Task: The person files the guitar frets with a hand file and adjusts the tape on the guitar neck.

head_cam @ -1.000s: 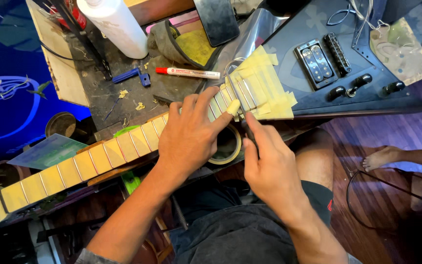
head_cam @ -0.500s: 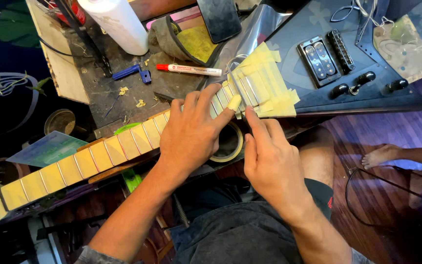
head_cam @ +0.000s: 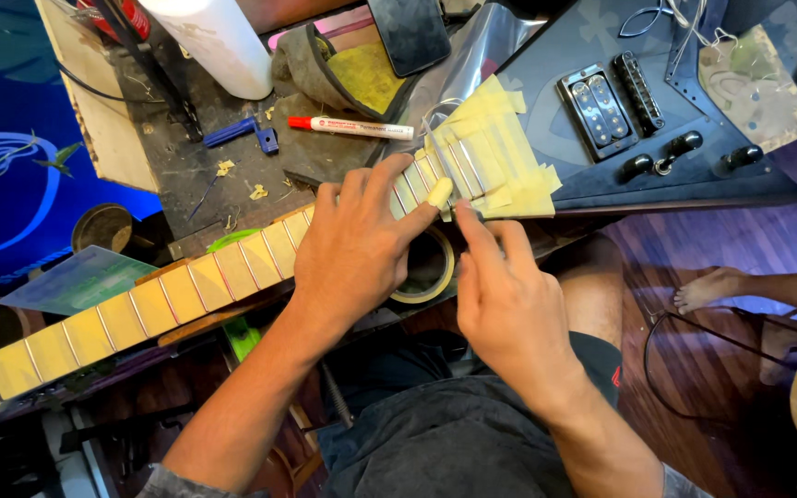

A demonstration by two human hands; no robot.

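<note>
Head view
Guitar: a dark angular electric guitar (head_cam: pixel 694 175) is laid across the cluttered counter (head_cam: pixel 186 166), body at 2 o'clock, neck (head_cam: pixel 140 309) running down to 8 o'clock.
Neck: the spaces between the frets are covered with yellowish masking tape, so that only the metal frets are left bare.
Upper frets: overlapping strips of tape (head_cam: pixel 495 152) are spread over the neck's end and onto the body, just at 9 o'clock of the black pickup (head_cam: pixel 594 109).
Left hand: the left hand (head_cam: pixel 357 254) is laid palm down over the neck near centre; fingers are spread across the taped frets, and the thumb tip is pressed on a fret edge. Grip: flat and open, nothing enclosed.
Right hand: the right hand (head_cam: pixel 505 300) is held at 4 o'clock of the left one, with forefinger and thumb pinched narrowly at the neck's edge, touching the left thumb. Whether a scrap of tape is caught in the pinch cannot be told.
Tape roll: a roll of masking tape (head_cam: pixel 431 272) is seen under the neck, between the two hands.
Marker: a white marker with a red cap (head_cam: pixel 352 127) is lying at 12 o'clock of the left hand.
White cylinder: a white cylinder (head_cam: pixel 214 41) is standing at 11 o'clock.
Other person: a bare foot (head_cam: pixel 707 288) is seen on the wooden floor at 3 o'clock.
</note>
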